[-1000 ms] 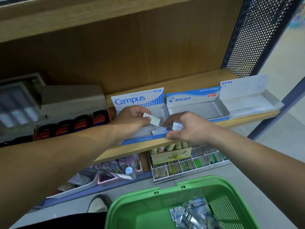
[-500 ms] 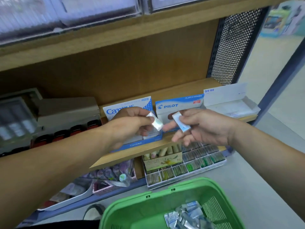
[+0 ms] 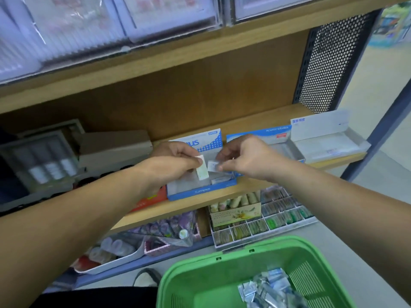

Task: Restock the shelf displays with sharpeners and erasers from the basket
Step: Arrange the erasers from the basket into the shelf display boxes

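L hand [image 3: 175, 165] pinches white eraser [image 3: 202, 173] above Campus box [image 3: 201, 190]. R hand [image 3: 249, 161] pinches wrapped eraser [image 3: 212, 166], also above the box, just beside the first. Green basket [image 3: 222, 251] w/ eraser packets [image 3: 266, 287] lies below the box.

Above the Campus tray [image 3: 201, 190], open air runs up to the shelf board [image 3: 178, 56] at 12 o'clock. Grey cartons [image 3: 115, 145] block 9 o'clock, the Pilot box [image 3: 274, 131] 3 o'clock. My way back to the green basket [image 3: 278, 242] at 6 o'clock is open.
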`<state>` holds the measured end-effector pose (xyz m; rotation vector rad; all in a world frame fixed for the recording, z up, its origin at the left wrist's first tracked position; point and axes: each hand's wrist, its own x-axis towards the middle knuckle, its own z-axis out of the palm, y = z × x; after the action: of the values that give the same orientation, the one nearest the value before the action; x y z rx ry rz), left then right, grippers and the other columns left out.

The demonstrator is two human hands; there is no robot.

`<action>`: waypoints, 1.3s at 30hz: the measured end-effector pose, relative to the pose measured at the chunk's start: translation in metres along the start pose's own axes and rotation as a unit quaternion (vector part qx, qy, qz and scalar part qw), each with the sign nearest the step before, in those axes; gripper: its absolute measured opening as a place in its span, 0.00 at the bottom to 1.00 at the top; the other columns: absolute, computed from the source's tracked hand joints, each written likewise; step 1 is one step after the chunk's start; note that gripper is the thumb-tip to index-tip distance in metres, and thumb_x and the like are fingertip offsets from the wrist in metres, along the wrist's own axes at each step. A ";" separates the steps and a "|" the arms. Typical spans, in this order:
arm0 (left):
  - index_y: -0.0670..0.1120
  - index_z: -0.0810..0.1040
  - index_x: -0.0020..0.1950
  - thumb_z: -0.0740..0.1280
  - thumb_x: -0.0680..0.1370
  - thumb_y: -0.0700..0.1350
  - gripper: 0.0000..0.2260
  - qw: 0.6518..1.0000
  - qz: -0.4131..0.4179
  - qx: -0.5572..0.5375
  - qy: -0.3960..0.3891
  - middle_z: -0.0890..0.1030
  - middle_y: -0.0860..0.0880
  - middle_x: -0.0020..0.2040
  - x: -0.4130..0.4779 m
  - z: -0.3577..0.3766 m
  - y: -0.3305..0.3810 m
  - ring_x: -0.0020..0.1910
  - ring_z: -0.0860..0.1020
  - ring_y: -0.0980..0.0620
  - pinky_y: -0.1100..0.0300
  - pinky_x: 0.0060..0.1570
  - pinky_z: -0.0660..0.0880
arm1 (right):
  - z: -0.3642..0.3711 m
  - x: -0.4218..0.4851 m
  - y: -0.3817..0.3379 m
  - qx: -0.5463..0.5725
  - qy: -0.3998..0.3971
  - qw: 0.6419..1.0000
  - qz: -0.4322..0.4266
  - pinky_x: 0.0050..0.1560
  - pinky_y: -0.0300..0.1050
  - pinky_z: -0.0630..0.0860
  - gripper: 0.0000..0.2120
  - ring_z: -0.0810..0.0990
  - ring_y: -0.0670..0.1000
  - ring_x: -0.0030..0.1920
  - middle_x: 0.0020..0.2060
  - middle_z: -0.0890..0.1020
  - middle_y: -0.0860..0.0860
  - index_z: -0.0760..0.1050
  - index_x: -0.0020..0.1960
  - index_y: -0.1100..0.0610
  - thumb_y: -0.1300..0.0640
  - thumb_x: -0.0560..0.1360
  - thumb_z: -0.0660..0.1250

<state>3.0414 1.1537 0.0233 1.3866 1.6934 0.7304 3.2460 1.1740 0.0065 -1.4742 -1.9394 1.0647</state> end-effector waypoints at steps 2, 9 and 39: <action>0.48 0.83 0.51 0.74 0.78 0.43 0.03 1.000 0.002 -0.007 0.021 0.85 0.48 0.38 0.000 -0.010 -0.006 0.35 0.80 0.54 0.63 0.35 0.76 | 0.015 0.017 -0.006 0.000 -0.008 1.000 0.005 0.49 0.43 0.82 0.07 0.85 0.47 0.40 0.40 0.88 0.50 0.86 0.43 0.54 0.60 0.68 0.82; 0.49 0.82 0.51 0.69 0.80 0.40 0.04 1.000 0.006 -0.009 0.018 0.83 0.47 0.36 -0.003 -0.027 -0.022 0.29 0.77 0.55 0.61 0.34 0.75 | 0.054 0.043 -0.004 -0.125 -0.104 0.987 -0.010 0.40 0.30 0.74 0.05 0.82 0.42 0.39 0.35 0.84 0.41 0.83 0.40 0.49 0.54 0.71 0.79; 0.42 0.82 0.55 0.74 0.77 0.37 0.07 0.993 0.006 -0.060 -0.100 0.85 0.41 0.44 -0.009 0.029 0.013 0.40 0.84 0.50 0.59 0.45 0.84 | -0.017 -0.004 0.027 0.251 -0.035 0.966 0.056 0.51 0.54 0.84 0.08 0.86 0.58 0.41 0.44 0.85 0.59 0.82 0.53 0.62 0.68 0.75 0.74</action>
<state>3.0736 1.1467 0.0214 1.3410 1.4630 0.6659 3.2755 1.1780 -0.0047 -1.2771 -1.4839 1.5402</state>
